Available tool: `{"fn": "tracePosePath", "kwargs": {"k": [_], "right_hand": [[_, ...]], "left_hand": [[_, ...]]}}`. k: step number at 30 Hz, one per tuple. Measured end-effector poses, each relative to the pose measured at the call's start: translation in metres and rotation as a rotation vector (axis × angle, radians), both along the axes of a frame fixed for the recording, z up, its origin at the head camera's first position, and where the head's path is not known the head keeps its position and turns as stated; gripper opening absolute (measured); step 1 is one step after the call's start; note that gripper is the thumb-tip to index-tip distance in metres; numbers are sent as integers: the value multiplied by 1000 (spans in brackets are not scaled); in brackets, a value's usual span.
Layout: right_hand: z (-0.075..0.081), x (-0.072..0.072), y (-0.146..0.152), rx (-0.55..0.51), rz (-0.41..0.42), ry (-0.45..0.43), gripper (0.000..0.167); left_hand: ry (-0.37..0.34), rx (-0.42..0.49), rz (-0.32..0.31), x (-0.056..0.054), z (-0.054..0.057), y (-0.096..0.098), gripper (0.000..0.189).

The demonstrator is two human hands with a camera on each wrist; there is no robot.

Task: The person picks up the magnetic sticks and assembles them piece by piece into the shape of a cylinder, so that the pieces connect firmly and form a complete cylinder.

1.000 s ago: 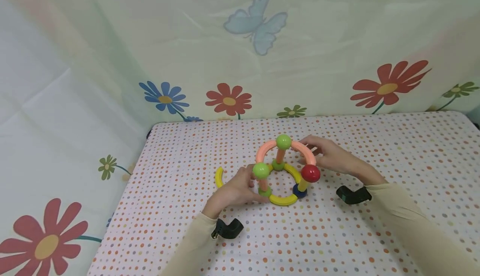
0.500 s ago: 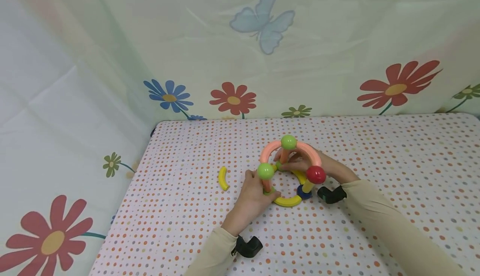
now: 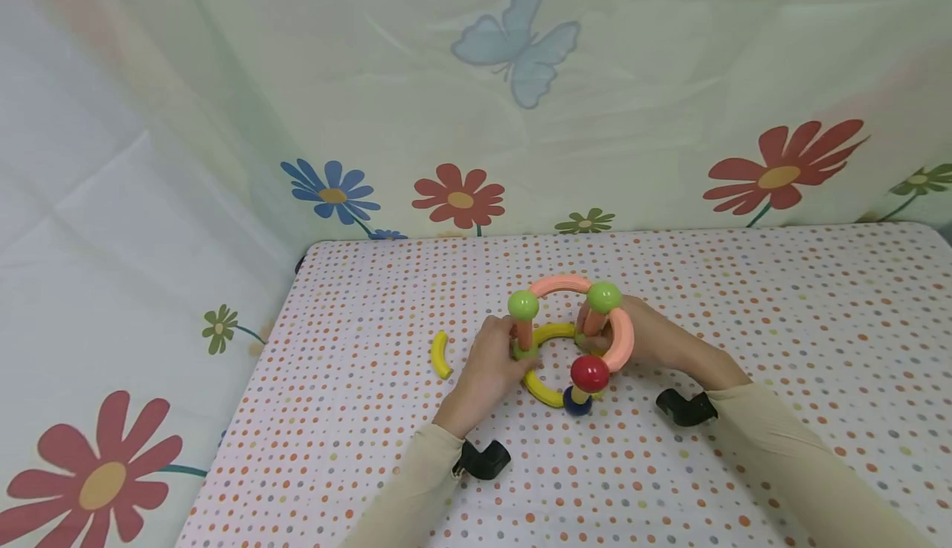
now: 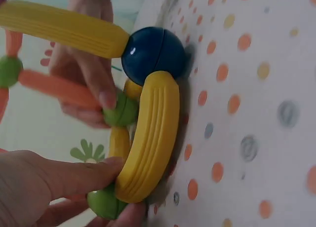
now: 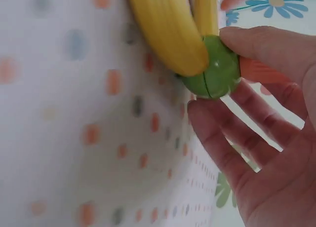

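A ball-and-stick construction stands on the table, with a lower ring of yellow curved rods (image 3: 541, 388) and an upper arc of pink curved rods (image 3: 563, 283). Short posts join the two levels. A red ball (image 3: 590, 374) is above a blue ball (image 3: 578, 400) at the front corner. My left hand (image 3: 485, 366) holds the lower left green ball (image 4: 101, 202) between thumb and fingers, touching a yellow rod too. On the right side, my right hand (image 3: 647, 333) grips the other lower green ball (image 5: 219, 69), thumb on top and fingers around the orange post's foot.
One loose yellow curved rod (image 3: 440, 355) lies on the dotted tabletop (image 3: 357, 316), left of the construction. A hanging cloth with flowers and a butterfly (image 3: 524, 48) rises behind the table. Each wrist carries a black camera mount.
The construction has turned clockwise as seen from above: the red and blue corner came toward me, the back green corner went right. My right hand first reached around to that corner's lower green ball.
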State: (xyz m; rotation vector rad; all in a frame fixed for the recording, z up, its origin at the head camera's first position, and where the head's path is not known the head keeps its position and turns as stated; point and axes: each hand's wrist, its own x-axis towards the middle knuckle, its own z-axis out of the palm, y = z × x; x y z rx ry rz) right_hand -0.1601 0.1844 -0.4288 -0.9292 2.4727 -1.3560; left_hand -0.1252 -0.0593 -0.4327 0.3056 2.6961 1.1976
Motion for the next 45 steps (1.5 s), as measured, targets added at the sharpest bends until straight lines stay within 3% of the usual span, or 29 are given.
{"fn": "tracePosePath", "kwargs": {"k": [4, 5, 11, 16, 23, 27, 30, 34, 38, 41, 45], "right_hand": [[-2, 18, 4, 4, -31, 14, 69], [-1, 23, 5, 16, -48, 10, 71], [0, 50, 7, 118, -119, 23, 36], [1, 62, 11, 122, -109, 15, 38], [20, 52, 25, 85, -153, 61, 25], [44, 41, 30, 26, -231, 120, 22], [64, 32, 25, -8, -268, 153, 22], [85, 19, 9, 13, -231, 196, 28], [93, 10, -8, 48, -151, 188, 34], [92, 5, -17, 58, -119, 168, 35], [89, 2, -25, 54, -109, 166, 34]], "left_hand": [[-3, 50, -2, -15, -1, 2, 41], [0, 68, -9, -19, -2, 3, 42], [14, 203, -92, -36, -6, 6, 38], [8, 226, -169, -39, -7, 5, 40], [-23, 160, -129, -36, -5, -4, 39], [-33, 120, -99, -31, -3, -13, 40], [4, 90, -71, -25, 2, -22, 41], [107, -24, 16, -14, 13, -39, 35], [167, -195, 123, -5, 19, -59, 36], [125, -277, 169, -2, 16, -73, 39], [48, -304, 187, 0, 6, -84, 41]]}}
